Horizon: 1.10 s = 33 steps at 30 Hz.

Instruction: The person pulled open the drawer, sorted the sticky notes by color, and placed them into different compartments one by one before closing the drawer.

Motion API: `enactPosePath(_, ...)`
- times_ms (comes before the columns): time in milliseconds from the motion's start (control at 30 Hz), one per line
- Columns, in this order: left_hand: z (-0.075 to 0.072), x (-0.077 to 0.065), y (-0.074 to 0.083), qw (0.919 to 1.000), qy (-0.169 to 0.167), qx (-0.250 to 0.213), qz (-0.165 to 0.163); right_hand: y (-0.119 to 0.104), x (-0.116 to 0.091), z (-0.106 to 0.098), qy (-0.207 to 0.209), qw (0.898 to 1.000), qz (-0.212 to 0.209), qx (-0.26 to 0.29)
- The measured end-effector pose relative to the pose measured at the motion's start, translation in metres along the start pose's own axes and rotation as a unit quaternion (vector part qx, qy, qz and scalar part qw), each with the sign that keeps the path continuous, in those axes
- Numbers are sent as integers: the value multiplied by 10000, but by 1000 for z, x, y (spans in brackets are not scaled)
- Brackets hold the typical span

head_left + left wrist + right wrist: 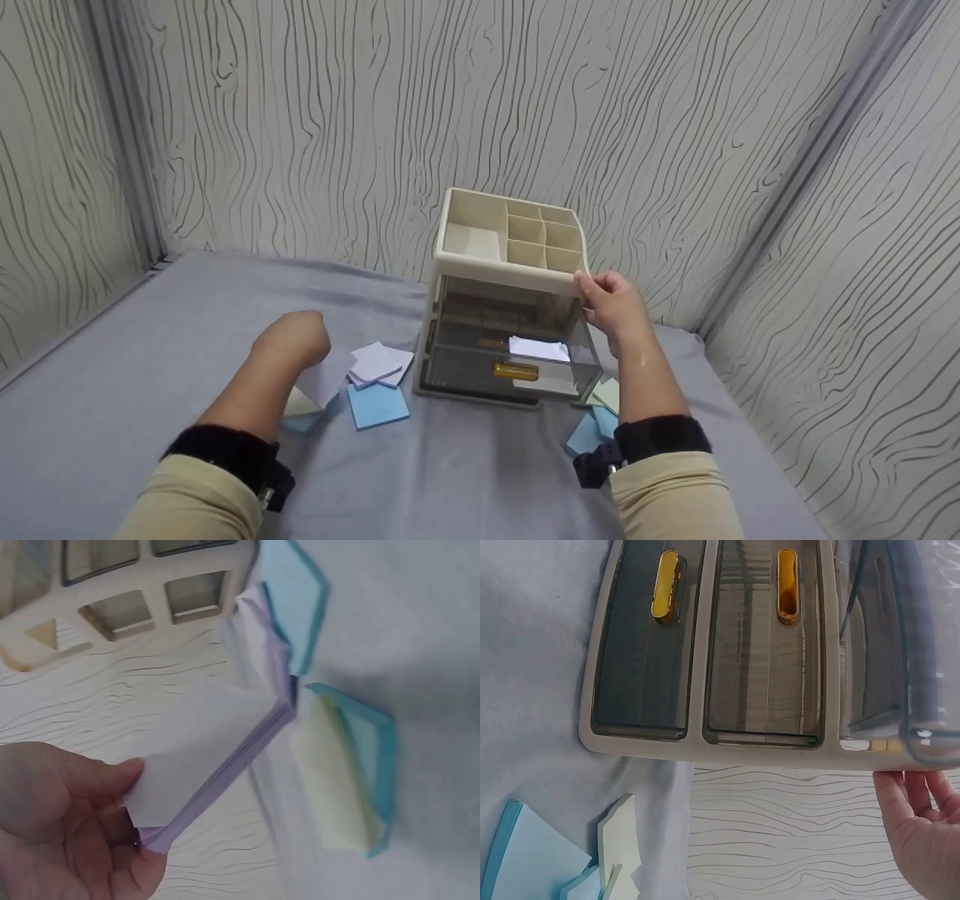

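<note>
My left hand (pixel 294 337) is raised left of a desk organizer (pixel 510 268). Seen in the left wrist view, its thumb and fingers pinch a pale lavender sticky-note pad (pixel 201 754). A cream frame with a divided top tray forms the organizer, which has smoky see-through drawers with amber handles. Its top drawer (pixel 465 360) is pulled out, with white paper (pixel 538 349) inside. At the upper right edge of the organizer, my right hand (pixel 619 307) grips the frame, thumb on the front rim; the right wrist view shows its fingers (pixel 892 795) against the side.
Between the left hand and the organizer lie lavender pads (pixel 375 364) and a blue pad (pixel 379 406). Yellow and blue notes (pixel 300 405) sit under the left forearm. More blue notes (pixel 583 435) and pale green ones lie by the right forearm. A patterned wall (pixel 315 135) stands behind.
</note>
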State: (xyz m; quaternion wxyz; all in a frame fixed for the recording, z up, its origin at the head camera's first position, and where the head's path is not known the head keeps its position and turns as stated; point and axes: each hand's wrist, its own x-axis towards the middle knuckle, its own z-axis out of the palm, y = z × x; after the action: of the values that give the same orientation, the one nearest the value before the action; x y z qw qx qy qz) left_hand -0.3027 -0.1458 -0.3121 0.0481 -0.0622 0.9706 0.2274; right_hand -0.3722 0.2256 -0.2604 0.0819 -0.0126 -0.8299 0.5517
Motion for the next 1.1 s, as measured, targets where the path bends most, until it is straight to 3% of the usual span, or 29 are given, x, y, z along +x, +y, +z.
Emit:
enactPosePath(133, -14, -8, 17, 9975, 452, 76, 531, 0, 0, -1, -53, 10000, -33, -20)
enactPosePath(267, -28, -18, 39, 9938, 663, 186, 872, -1, 0, -3, -65, 10000, -60, 8)
enactPosePath(400, -41, -26, 58, 9926, 716, 307, 931, -1, 1, -3, -46, 10000, -44, 37)
enactPosePath(633, -61, -34, 78, 9901, 905, 638, 860, -1, 2, -1, -97, 10000, -13, -16)
enactPosePath(933, -84, -35, 115, 9831, 1496, 198, 1040, -1, 2, -1, -127, 9999, -17, 61)
enactPosePath(1100, -81, -37, 140, 9735, 1884, -77, 1292, -1, 3, -1, -122, 9999, 1, 53)
